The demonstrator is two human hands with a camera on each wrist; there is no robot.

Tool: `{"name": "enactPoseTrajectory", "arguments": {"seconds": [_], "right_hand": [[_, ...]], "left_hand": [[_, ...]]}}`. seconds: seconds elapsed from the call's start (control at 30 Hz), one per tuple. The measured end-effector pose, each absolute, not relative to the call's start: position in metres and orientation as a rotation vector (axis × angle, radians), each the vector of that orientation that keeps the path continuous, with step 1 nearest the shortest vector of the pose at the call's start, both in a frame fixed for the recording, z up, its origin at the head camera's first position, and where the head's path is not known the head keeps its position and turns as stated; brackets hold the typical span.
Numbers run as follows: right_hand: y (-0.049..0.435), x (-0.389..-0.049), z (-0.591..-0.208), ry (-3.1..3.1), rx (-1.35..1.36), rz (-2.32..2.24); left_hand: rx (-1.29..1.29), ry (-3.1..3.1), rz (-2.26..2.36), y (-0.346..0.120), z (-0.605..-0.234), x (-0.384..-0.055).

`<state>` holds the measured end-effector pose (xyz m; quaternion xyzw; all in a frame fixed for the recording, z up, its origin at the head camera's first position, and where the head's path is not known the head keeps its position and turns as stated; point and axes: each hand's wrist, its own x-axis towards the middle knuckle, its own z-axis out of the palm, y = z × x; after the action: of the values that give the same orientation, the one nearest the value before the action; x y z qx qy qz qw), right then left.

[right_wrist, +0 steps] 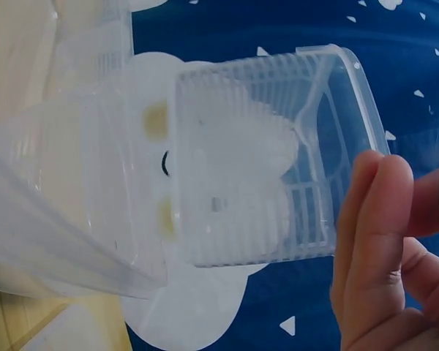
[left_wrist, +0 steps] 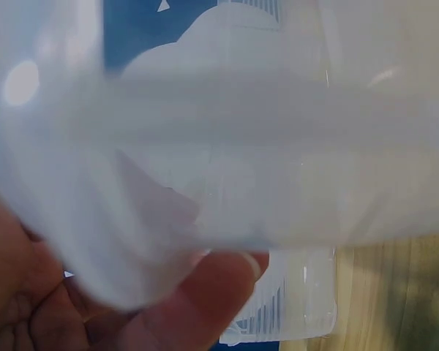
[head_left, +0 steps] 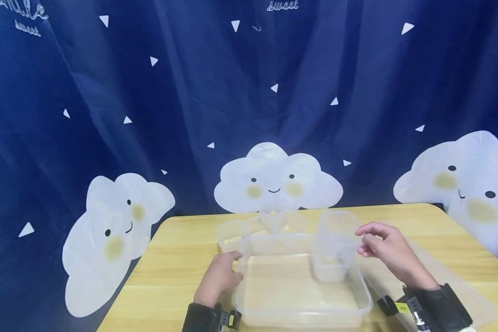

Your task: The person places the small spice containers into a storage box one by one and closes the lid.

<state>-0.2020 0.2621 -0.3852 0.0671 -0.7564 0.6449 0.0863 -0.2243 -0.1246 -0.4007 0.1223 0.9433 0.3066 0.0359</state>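
Note:
A large clear plastic box lies on the table in front of me. My left hand is at its left wall, fingers and thumb bent against the rim. In the left wrist view, blurred clear plastic fills the foreground, partly covering that hand. A smaller clear plastic container, ribbed and rim up, is held by my right hand over the box's right rear part. The right wrist view puts the fingers at its rim; their far sides are hidden.
Several small clear containers stand along the far side of the big box. A flat translucent sheet, perhaps a lid, lies under my right forearm. The wooden table ends at a dark blue curtain with clouds.

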Motion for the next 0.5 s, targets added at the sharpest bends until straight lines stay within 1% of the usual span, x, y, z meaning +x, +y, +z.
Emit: {"name": "enactPoseTrajectory", "arguments": {"seconds": [0.27,0.5], "right_hand": [[0.2624,-0.1948,-0.3768,-2.410,0.222,1.755],[0.2620,-0.1938,-0.3781,-2.465,0.383,1.796]], "left_hand": [[0.389,2.875,0.985,-0.1213,-0.4005,-0.2287],[0.368,2.886,0.978,-0.1267,-0.4017,-0.2250]]}}
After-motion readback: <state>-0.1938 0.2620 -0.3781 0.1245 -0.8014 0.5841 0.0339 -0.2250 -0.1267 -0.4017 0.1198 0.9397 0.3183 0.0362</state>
